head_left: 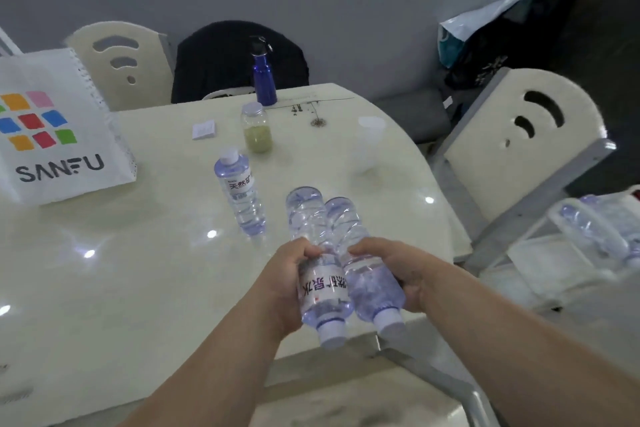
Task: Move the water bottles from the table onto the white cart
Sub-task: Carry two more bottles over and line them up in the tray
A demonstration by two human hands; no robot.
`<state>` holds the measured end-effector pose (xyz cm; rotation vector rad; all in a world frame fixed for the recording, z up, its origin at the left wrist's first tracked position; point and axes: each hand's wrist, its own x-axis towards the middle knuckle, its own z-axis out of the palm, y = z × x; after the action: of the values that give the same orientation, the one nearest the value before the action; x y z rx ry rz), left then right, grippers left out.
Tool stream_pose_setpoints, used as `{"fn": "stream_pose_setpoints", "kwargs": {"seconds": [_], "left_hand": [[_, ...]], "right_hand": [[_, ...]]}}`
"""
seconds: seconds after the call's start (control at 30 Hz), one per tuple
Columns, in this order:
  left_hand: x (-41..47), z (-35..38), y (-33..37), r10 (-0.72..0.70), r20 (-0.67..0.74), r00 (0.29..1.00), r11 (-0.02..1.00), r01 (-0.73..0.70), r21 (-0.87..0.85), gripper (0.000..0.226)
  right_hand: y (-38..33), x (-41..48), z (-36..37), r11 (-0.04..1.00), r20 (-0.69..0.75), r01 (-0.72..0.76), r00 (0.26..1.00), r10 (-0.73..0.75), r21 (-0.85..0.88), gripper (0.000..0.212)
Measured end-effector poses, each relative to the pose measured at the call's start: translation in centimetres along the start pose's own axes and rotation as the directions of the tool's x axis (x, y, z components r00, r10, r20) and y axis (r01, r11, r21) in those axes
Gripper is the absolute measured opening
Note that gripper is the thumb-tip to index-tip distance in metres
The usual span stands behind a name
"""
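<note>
My left hand [285, 279] grips a clear water bottle [320, 274] with a white label, cap pointing toward me. Beside it, my right hand [394, 267] grips a second water bottle [363, 270], also cap toward me. The two bottles touch side by side above the table's near right edge. A third water bottle [240, 196] stands upright on the cream table [121, 270], just left of and beyond my hands. The white cart [540, 253] is at the right edge, with more water bottles [592, 229] lying in it.
A white SANFU bag [59, 128] stands at the table's left. A jar of green powder [257, 128], a blue metal flask [264, 80], a clear plastic cup [369, 146] and a small white packet [204, 130] sit farther back. Cream chairs [519, 149] stand between the table and the cart.
</note>
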<state>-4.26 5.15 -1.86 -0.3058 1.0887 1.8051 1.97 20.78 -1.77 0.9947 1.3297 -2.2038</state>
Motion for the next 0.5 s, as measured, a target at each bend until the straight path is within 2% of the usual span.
{"fn": "stream_pose_setpoints", "kwargs": {"seconds": [0.07,0.17,0.33,0.5], "left_hand": [[0.1,2.5,-0.7,-0.024,0.081,0.996,1.0,0.023,0.02,0.052],[-0.2,6.8,-2.6,-0.027,0.154,0.988,0.993,0.009,0.119,0.044],[-0.8,14.0,-6.3,0.076,0.122,0.99,0.955,-0.108,0.276,0.065],[-0.1,23.5,-13.6,0.157,0.18,0.971,0.899,-0.216,0.38,0.042]], "right_hand": [[-0.1,-2.0,-1.8,0.998,-0.073,0.069,0.995,-0.068,0.005,0.048],[0.2,-5.6,-5.3,0.988,-0.195,0.14,0.973,-0.124,0.067,0.059],[0.8,-11.7,-11.1,0.97,-0.132,0.143,0.984,-0.119,0.198,0.048],[2.7,-19.5,-20.5,0.953,-0.184,0.22,0.966,-0.182,0.209,0.046]]}}
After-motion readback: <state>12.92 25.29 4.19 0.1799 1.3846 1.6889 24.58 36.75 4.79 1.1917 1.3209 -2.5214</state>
